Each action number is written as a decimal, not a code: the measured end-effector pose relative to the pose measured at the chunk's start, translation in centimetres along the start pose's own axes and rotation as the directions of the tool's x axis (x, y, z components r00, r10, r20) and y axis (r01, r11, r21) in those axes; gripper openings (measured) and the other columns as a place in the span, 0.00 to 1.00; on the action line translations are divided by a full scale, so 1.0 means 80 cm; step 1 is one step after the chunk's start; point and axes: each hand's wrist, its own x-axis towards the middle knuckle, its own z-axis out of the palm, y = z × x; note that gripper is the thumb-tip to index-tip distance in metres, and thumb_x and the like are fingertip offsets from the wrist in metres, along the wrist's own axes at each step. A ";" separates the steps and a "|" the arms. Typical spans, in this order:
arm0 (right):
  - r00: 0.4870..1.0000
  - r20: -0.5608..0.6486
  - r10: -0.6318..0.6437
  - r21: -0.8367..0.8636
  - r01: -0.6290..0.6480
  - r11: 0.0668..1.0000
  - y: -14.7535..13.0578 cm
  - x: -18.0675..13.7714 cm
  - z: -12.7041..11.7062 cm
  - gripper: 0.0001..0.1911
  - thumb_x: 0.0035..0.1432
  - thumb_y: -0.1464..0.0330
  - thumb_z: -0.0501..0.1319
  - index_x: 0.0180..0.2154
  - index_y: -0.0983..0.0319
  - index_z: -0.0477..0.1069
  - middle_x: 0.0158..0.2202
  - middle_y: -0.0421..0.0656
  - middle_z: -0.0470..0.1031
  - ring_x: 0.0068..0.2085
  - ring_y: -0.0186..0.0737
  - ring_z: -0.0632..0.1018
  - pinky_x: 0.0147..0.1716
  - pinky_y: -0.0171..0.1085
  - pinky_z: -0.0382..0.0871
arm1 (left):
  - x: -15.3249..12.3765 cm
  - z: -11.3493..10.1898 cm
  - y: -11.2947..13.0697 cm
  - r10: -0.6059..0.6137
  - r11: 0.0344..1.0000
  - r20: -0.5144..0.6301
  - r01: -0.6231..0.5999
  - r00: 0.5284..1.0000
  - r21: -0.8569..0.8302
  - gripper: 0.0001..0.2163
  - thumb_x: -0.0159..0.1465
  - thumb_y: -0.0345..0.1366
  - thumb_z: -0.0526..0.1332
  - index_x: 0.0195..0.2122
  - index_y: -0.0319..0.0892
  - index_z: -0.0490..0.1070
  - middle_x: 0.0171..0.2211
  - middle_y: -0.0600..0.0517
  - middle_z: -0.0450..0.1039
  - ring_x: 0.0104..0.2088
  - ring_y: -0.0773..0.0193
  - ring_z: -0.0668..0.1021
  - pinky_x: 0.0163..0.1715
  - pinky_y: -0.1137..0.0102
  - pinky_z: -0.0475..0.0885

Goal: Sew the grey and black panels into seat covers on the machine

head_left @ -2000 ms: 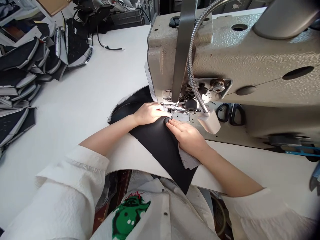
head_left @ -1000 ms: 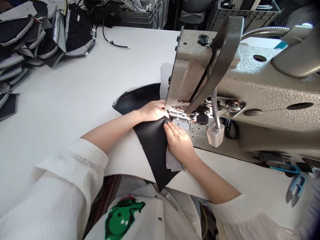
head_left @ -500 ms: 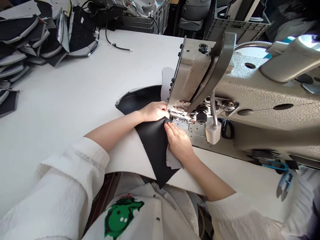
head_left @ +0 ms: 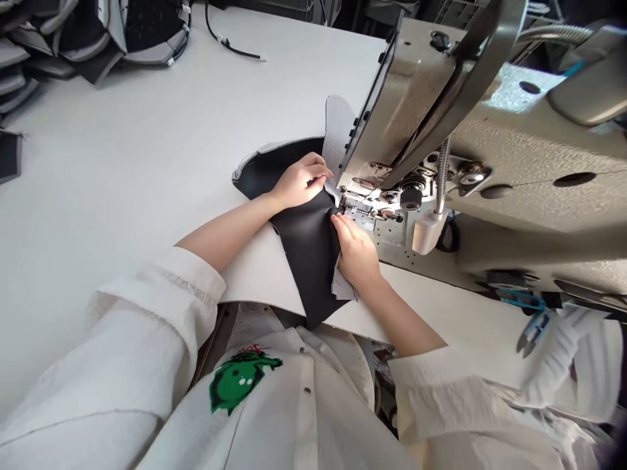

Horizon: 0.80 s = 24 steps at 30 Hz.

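A black leather-like panel (head_left: pixel 308 241) lies under the needle area of a sewing machine (head_left: pixel 377 117), one pointed end reaching the table's front edge. A light grey fabric strip (head_left: pixel 337 130) runs along its right side and shows again below my right hand. My left hand (head_left: pixel 301 183) is over the panel's upper part, thumb apart from the bent fingers, with nothing visible between them. Just in front of the presser foot (head_left: pixel 344 201), my right hand (head_left: pixel 357 251) holds the panel's folded edge, its fingers together; the thumb is hidden.
Several black and grey sewn pieces (head_left: pixel 93 39) are piled at the far left. A black cable (head_left: pixel 230 46) lies on the white table (head_left: pixel 147 143). Blue-handled thread snips (head_left: pixel 533 326) are at the right, near white striped cloth (head_left: pixel 558 359). A lamp head (head_left: pixel 428 232) hangs beside the needle area.
My left hand has come away from the needle area, up and back, its thumb parting from the fingers. My right hand stays on the folded edge. The whole view has shifted and tilted.
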 end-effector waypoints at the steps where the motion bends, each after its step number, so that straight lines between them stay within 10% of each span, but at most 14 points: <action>1: 1.000 0.004 0.006 0.004 -0.006 1.000 -0.001 0.000 0.000 0.29 0.53 0.82 0.46 0.58 0.71 0.62 0.59 0.53 0.66 0.60 0.46 0.65 0.58 0.46 0.62 | 0.002 0.002 -0.001 -0.029 1.000 0.002 0.029 1.000 -0.008 0.11 0.63 0.28 0.52 0.37 0.37 0.74 0.39 0.47 0.70 0.38 0.65 0.74 0.40 0.71 0.70; 9: 0.998 -0.056 0.006 0.034 -0.004 0.999 -0.001 -0.002 -0.007 0.27 0.50 0.83 0.48 0.52 0.67 0.66 0.56 0.52 0.70 0.58 0.46 0.69 0.55 0.46 0.67 | -0.010 -0.011 0.022 -0.172 0.973 0.166 0.141 0.971 0.185 0.16 0.66 0.36 0.51 0.52 0.37 0.67 0.48 0.44 0.69 0.49 0.57 0.70 0.51 0.63 0.65; 14: 0.943 -0.025 -0.331 0.140 0.331 0.933 -0.034 -0.025 -0.005 0.20 0.57 0.79 0.48 0.51 0.63 0.65 0.55 0.49 0.70 0.57 0.43 0.69 0.56 0.46 0.66 | -0.113 -0.073 0.071 -0.293 0.878 0.301 0.130 0.907 0.461 0.22 0.65 0.43 0.51 0.58 0.41 0.61 0.56 0.44 0.63 0.52 0.50 0.66 0.50 0.56 0.62; 18: 0.924 -0.115 -0.364 0.133 0.377 0.916 -0.071 -0.072 -0.011 0.20 0.61 0.74 0.51 0.56 0.64 0.60 0.58 0.55 0.65 0.60 0.49 0.65 0.54 0.50 0.66 | -0.179 -0.108 0.115 -0.473 0.728 0.236 0.226 0.849 0.647 0.22 0.65 0.44 0.50 0.58 0.41 0.62 0.55 0.42 0.62 0.49 0.48 0.66 0.44 0.56 0.63; 21: 0.840 -0.243 -0.484 0.158 0.527 0.835 -0.071 -0.133 -0.013 0.14 0.58 0.75 0.56 0.47 0.59 0.67 0.42 0.47 0.74 0.45 0.43 0.75 0.41 0.43 0.72 | -0.190 -0.113 0.124 -0.502 0.706 0.232 0.240 0.833 0.667 0.22 0.65 0.44 0.50 0.58 0.41 0.62 0.54 0.42 0.62 0.48 0.48 0.66 0.42 0.57 0.63; 24: 0.809 0.017 -0.588 0.164 0.578 0.800 -0.036 -0.202 -0.010 0.10 0.56 0.78 0.55 0.34 0.58 0.70 0.29 0.40 0.74 0.28 0.37 0.74 0.28 0.37 0.69 | -0.187 -0.112 0.119 -0.485 0.727 0.251 0.226 0.838 0.648 0.22 0.65 0.44 0.50 0.58 0.41 0.62 0.53 0.41 0.63 0.47 0.47 0.66 0.42 0.57 0.62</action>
